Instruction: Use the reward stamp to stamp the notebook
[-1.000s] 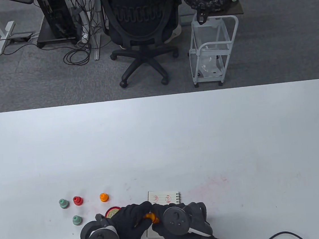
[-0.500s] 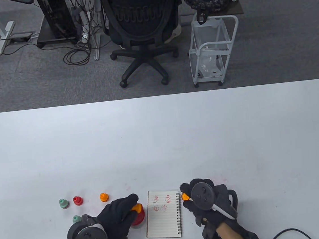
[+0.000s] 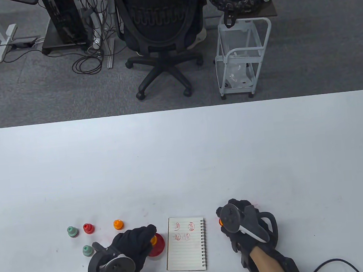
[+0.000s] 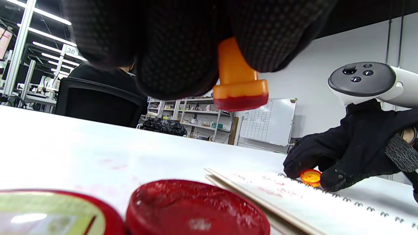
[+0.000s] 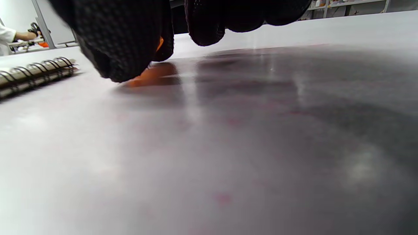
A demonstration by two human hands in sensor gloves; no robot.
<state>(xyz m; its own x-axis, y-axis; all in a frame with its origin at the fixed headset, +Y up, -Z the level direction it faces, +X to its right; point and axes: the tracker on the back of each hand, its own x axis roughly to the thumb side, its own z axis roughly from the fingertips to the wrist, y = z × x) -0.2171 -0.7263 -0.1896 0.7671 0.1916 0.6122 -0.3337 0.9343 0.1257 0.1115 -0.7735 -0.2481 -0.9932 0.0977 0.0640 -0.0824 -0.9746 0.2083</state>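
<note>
My left hand [image 3: 147,240] grips an orange reward stamp [image 3: 153,241] by its handle. In the left wrist view the stamp [image 4: 240,88] hangs face down, red with ink, a little above the open red ink pad [image 4: 199,209]. The spiral notebook [image 3: 187,248] lies open just right of the pad, with several red stamp marks near its top. My right hand [image 3: 224,222] is right of the notebook and pinches the stamp's orange cap [image 4: 311,177] at the table surface. The cap also shows under my fingers in the right wrist view [image 5: 150,76].
Several capped stamps stand left of the pad: green [image 3: 72,231], red [image 3: 88,228], orange [image 3: 118,224] and another green [image 3: 88,250]. The ink pad's lid [image 4: 49,215] lies beside the pad. A black cable [image 3: 331,263] runs at the bottom right.
The hands were together over the notebook. They parted: my left hand carried the stamp left over the ink pad, and my right hand took the cap right and down to the table.
</note>
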